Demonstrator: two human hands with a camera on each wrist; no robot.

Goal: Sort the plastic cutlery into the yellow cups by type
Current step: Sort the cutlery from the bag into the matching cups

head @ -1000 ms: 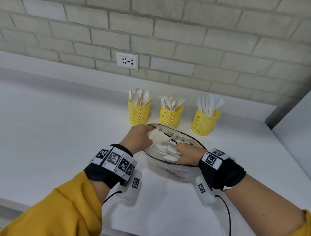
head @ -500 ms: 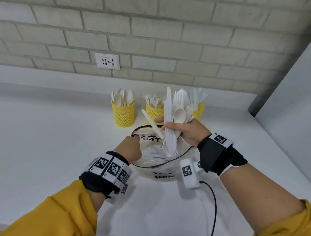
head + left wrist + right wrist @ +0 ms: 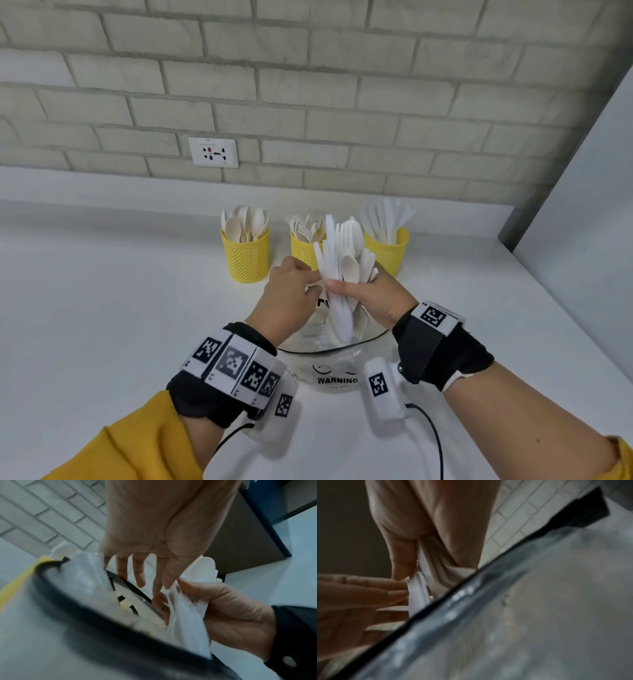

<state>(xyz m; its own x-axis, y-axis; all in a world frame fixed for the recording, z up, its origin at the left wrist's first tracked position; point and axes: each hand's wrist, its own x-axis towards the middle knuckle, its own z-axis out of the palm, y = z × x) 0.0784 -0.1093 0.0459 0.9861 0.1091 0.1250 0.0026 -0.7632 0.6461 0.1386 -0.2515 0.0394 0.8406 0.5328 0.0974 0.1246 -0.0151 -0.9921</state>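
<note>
My right hand (image 3: 346, 286) grips an upright bundle of white plastic cutlery (image 3: 342, 253), mixed knives, forks and spoons, above the clear bowl (image 3: 337, 377). My left hand (image 3: 308, 277) is beside it, and its straight fingertips touch the bundle's left side. The left wrist view shows the left fingers (image 3: 139, 577) hanging down next to the bundle (image 3: 188, 622). Three yellow mesh cups stand behind: the spoon cup (image 3: 245, 253), the fork cup (image 3: 303, 251) and the knife cup (image 3: 390, 251), the last two partly hidden by the bundle.
The bowl has a black rim (image 3: 471, 581) and a WARNING print on its near wall. All of it sits on a white counter (image 3: 102, 308) against a brick wall with a socket (image 3: 213, 152). A grey panel (image 3: 582, 240) closes off the right side.
My right hand lifted a bundle of cutlery out of the bowl and holds it upright. My left hand left the bowl's rim and rose to the bundle.
</note>
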